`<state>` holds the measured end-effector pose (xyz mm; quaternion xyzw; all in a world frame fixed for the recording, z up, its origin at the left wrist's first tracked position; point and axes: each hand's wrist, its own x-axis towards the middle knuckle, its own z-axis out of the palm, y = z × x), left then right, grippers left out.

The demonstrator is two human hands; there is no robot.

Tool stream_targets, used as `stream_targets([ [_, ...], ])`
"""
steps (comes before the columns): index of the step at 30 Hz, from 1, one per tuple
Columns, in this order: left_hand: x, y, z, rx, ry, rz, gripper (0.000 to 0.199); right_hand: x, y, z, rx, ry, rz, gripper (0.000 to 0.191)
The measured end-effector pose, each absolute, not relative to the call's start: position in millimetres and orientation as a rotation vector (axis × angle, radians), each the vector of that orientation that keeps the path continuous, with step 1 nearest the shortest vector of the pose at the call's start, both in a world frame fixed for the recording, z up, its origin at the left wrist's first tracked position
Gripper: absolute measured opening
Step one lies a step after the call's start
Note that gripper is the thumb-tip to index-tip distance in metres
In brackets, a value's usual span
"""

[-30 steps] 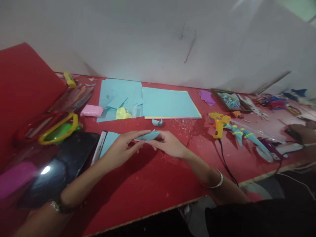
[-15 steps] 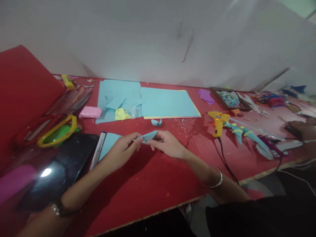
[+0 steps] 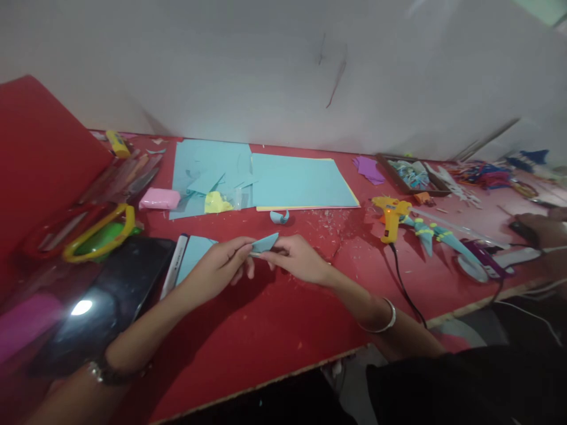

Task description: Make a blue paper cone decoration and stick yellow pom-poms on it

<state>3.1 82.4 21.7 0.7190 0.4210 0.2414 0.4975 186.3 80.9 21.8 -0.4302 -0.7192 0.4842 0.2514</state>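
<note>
My left hand (image 3: pixel 224 260) and my right hand (image 3: pixel 299 258) meet above the red table, both closed on a small folded piece of blue paper (image 3: pixel 266 243). Its pointed end rises up and to the right between my fingers; a pale strip shows along its lower edge. Fingers cover the rest. Just beyond my hands lies a curled blue paper scrap (image 3: pixel 279 217). Under my left wrist is a blue sheet (image 3: pixel 191 254) with a white pen-like marker (image 3: pixel 173 265) along its side.
Blue sheets (image 3: pixel 301 180) lie at the back. A yellow glue gun (image 3: pixel 390 217) with a cord stands right of my hands. A dark glossy tablet-like slab (image 3: pixel 106 301) and yellow-handled scissors (image 3: pixel 126 233) are left. Another person's hand (image 3: pixel 535 229) is at the far right.
Fingers of my left hand have shifted along the blue paper, covering more of its left end. The paper stays between both hands. The view has moved slightly.
</note>
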Motion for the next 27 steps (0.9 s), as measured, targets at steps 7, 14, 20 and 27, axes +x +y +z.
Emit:
stream_targets([
  [7,5.9,81.1,22.1,1.515,1.025,0.614,0.036,182.4,82.9,23.2,-1.209,-2.248,0.975,0.034],
  [14,6.2,83.4,21.8,1.291,0.927,0.664,0.034,179.5,83.0,16.4,-1.291,-2.655,0.392,0.031],
  [20,4.9,82.8,20.3,1.361,0.899,0.661,0.035,180.0,81.9,21.1,-1.337,-2.643,0.418,0.035],
  [27,-1.0,86.0,22.8,1.942,1.09,0.59,0.031,182.4,85.2,22.8,-1.39,-2.57,0.474,0.029],
])
